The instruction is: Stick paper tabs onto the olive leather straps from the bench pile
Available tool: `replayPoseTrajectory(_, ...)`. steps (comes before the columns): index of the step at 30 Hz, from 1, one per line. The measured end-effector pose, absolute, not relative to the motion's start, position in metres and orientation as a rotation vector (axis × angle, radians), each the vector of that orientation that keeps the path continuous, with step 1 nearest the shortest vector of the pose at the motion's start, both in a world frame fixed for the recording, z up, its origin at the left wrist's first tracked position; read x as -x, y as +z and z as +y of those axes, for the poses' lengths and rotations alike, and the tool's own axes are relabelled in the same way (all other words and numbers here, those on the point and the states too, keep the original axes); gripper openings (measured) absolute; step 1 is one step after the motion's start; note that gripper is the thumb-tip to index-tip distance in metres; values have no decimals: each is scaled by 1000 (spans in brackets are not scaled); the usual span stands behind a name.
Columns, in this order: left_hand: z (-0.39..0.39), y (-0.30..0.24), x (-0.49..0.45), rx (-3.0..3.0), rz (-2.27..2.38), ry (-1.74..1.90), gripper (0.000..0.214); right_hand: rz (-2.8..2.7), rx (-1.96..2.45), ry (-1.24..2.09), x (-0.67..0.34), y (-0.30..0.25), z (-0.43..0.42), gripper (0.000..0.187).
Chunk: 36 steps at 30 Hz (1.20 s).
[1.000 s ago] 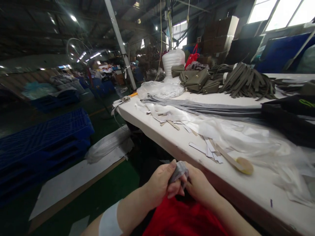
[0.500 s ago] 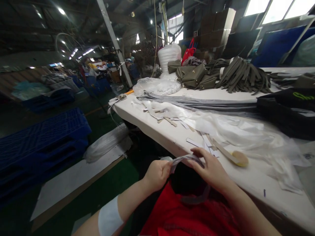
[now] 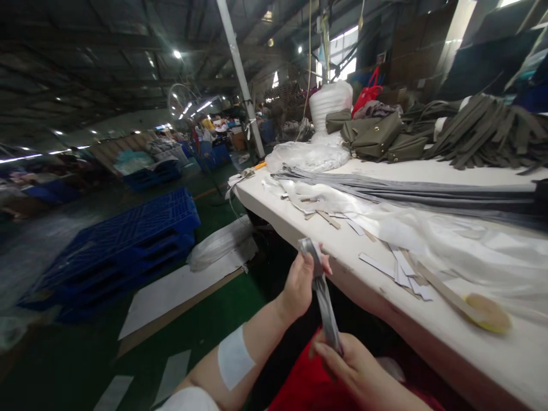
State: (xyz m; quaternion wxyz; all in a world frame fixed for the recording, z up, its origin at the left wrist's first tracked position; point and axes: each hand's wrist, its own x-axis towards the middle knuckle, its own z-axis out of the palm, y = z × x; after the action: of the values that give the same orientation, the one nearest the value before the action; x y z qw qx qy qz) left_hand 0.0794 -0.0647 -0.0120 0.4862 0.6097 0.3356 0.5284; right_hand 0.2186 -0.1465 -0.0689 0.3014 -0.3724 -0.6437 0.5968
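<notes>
A grey fabric strap [image 3: 326,308] runs between my two hands in front of my lap. My left hand [image 3: 299,282] is closed around its upper end, thumb on top, and a short folded piece sticks up past the fingers. Lower down and closer to my body, my right hand [image 3: 342,357] pinches the strap between thumb and fingers. The stretch between the hands looks creased or doubled. Both hands are beside the near edge of the white table [image 3: 363,274], off its top.
Long grey straps [image 3: 406,191] lie across the table behind white sheeting [image 3: 462,240]. Paper strips [image 3: 406,268] and a yellow tape roll [image 3: 492,314] are near the edge. Olive pouches [image 3: 377,134] and dark strips [image 3: 479,131] sit farther back. Blue pallets [image 3: 128,245] stand on the left floor.
My left hand has risen and turned upward, while my right hand has come down toward my lap and closed on the strap. The strap now runs steeply. The view has swung left.
</notes>
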Motion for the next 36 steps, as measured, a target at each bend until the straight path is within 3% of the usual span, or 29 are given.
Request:
replayPoseTrajectory(3,-66,-37,-79,-2279,873,1152,65,-1580,1001,1551,-239,-47,-145,49)
replayPoseTrajectory(6,-72,-48,-74,-2590,943,889,64,-1650,1178,1448,-269,-32,-132,49)
replayPoseTrajectory(11,-72,-38,-66,-2081,1035,471,65,-2099,1512,676,-299,-32,-107,33)
replayPoseTrajectory(13,-71,-35,-63,-1694,989,376,70,-2183,1532,575,-302,-39,-101,35)
replayPoseTrajectory(19,-68,-32,-62,-945,735,408,72,-1863,1411,1338,-281,-69,-104,54)
replayPoseTrajectory(24,-71,-27,-90,-549,465,662,73,-1473,1046,1372,-232,-83,-121,61)
replayPoseTrajectory(27,-77,-30,-105,-439,417,779,64,-1302,1048,1391,-222,-79,-126,62)
replayPoseTrajectory(32,-80,-53,-103,-689,615,788,49,-1487,1251,1311,-269,-67,-129,49)
replayPoseTrajectory(36,-83,-71,-97,-1453,959,855,44,-1934,1418,1344,-307,-64,-139,40)
